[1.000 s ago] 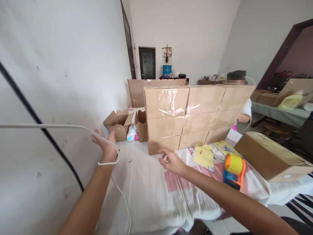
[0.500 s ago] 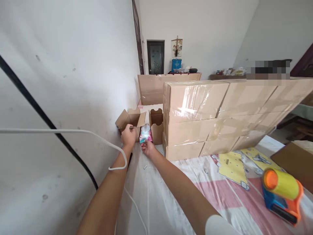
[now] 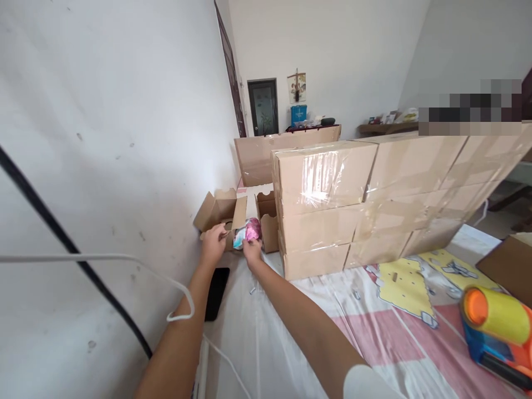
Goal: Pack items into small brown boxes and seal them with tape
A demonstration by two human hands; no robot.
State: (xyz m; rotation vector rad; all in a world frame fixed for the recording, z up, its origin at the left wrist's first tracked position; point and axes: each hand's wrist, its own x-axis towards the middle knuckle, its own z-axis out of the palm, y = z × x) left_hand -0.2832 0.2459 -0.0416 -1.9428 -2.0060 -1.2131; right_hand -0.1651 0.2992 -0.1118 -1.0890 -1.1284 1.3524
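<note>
My left hand [image 3: 213,244] grips the front edge of a small open cardboard box [image 3: 216,211] standing against the wall. My right hand [image 3: 252,250] is closed on a pink and blue wrapped packet [image 3: 248,231], held at the box's mouth between two open boxes. The second small open box [image 3: 268,221] stands just right of the packet. A white cable [image 3: 124,260] loops over my left forearm.
A wall of taped cardboard boxes [image 3: 374,199] stacked three high runs to the right. A black phone [image 3: 216,292] lies on the sheet-covered table [image 3: 291,332] by the wall. An orange and blue tape dispenser [image 3: 494,332] sits at right. Another brown box [image 3: 507,266] is at the right edge.
Both hands reached forward from mid-table to the open boxes by the wall. My right hand picked up the pink packet and raised it to the left box's mouth. The phone came into view.
</note>
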